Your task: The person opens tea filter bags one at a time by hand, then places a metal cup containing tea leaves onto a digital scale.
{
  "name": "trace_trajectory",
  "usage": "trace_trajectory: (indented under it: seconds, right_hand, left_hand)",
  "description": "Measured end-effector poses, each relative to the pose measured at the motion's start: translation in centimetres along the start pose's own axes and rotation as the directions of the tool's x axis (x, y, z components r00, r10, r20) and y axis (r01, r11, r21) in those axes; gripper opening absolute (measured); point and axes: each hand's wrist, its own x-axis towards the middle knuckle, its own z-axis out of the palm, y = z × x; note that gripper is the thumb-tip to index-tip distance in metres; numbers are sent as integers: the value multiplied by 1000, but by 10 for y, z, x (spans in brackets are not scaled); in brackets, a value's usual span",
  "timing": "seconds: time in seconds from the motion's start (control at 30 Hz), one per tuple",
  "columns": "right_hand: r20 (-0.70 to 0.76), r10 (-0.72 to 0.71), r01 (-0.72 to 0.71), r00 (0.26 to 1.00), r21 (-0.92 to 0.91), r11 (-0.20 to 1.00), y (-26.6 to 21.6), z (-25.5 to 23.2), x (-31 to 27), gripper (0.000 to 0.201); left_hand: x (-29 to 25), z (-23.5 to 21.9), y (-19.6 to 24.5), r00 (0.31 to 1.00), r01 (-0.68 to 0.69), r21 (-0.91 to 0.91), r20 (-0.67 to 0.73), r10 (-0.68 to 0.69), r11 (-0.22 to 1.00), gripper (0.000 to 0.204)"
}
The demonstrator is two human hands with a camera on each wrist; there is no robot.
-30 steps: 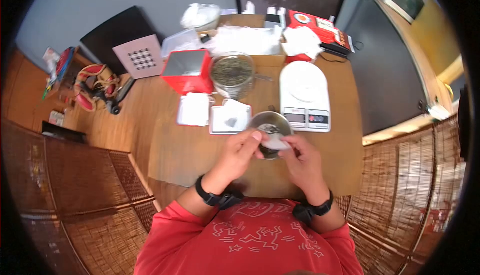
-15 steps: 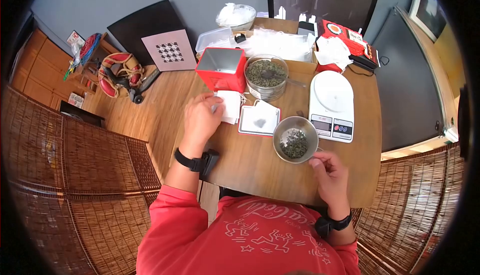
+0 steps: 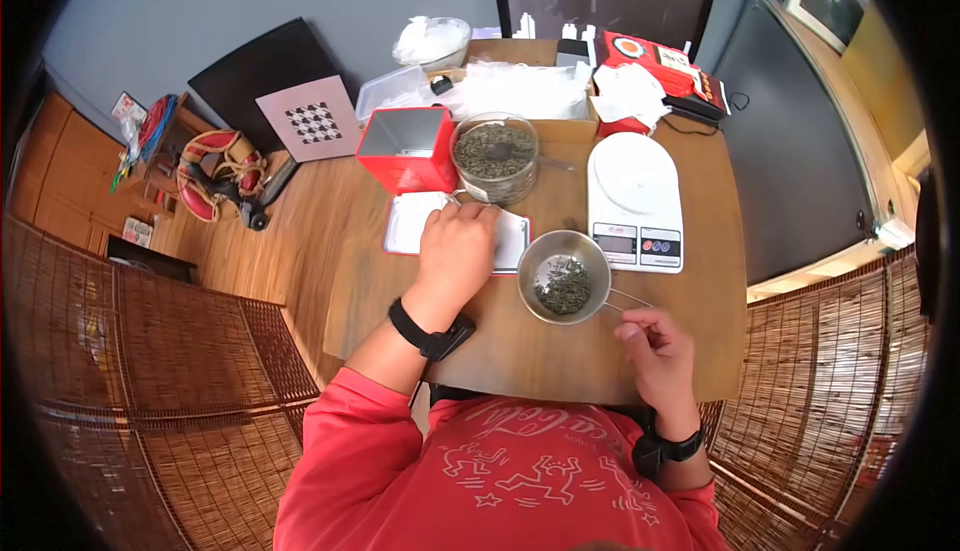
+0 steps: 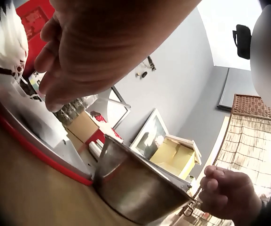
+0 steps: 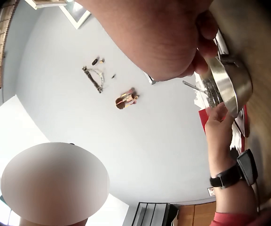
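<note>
A steel bowl (image 3: pixel 592 261) holding dark green leaves stands on the table, its wire handle running to my right hand (image 3: pixel 662 351), whose thumb and curled fingers hold the end. My left hand (image 3: pixel 458 251) reaches over the right-hand small tray (image 3: pixel 520 263), fingers bent down and covering part of it. In the left wrist view the left hand (image 4: pixel 90 52) hangs over a red-edged tray (image 4: pixel 55 162) with a thin white bag (image 4: pixel 46 122); no grip on the bag shows. White bags (image 3: pixel 413 221) lie on the other tray, left of that hand.
Behind the trays stand a red tin (image 3: pixel 405 166) and a glass jar of leaves (image 3: pixel 495 186) with a spoon. A white scale (image 3: pixel 635 176) is right of the jar. Farther back are a box of white bags (image 3: pixel 525 91) and a red packet (image 3: pixel 650 56).
From both hands at the bowl, the left hand moved to the left-hand tray's white bags, then right to the neighbouring tray. The right hand moved to the bowl's handle, uncovering the leaves.
</note>
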Motion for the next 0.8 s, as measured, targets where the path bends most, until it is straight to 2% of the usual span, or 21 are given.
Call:
trace_trajectory:
  seconds: [0.1,0.23,0.43,0.5,0.6,0.63,0.67,0.7,0.77,0.8]
  right_hand:
    - [-7,34,-34,999,3,999,-1,-7,-3,13]
    - [-26,14,-14,1000,21,1000,7,-14,-2,13]
    - [-11,-3,3,1000,33,999,8,-12,2,12]
    - [-9,-7,7,1000,32,999,6,-9,5,12]
    - [5,-51,51,999,-27,998,2,6,18,14]
    - [20,-125,126,992,-41,991,2,15,24,15]
    - [36,-199,201,979,-55,978,-2,23,30,17]
    - [28,-200,202,979,-63,977,-12,32,35,17]
    - [32,-310,310,950,-203,929,-33,45,40,18]
    - [30,-311,310,950,-209,928,-30,47,41,18]
  left_hand:
    - [1,7,5,997,3,29,77,-5,1000,25]
    - [2,9,6,998,9,0,57,-9,1000,23]
    - [4,-9,9,999,38,-124,-18,-41,992,30]
    - [4,-32,19,986,26,-163,-157,-52,986,35]
    - [2,-61,44,976,-16,-177,-218,-23,984,40]
    - [1,-66,52,968,-38,-198,-251,-14,980,40]
    - [-3,-68,57,973,-59,-219,-229,7,974,47]
    - [-6,-69,63,973,-65,-227,-232,11,972,47]
    - [-13,-70,76,974,-106,-279,-223,43,955,47]
    - [-16,-70,80,976,-113,-304,-214,48,946,46]
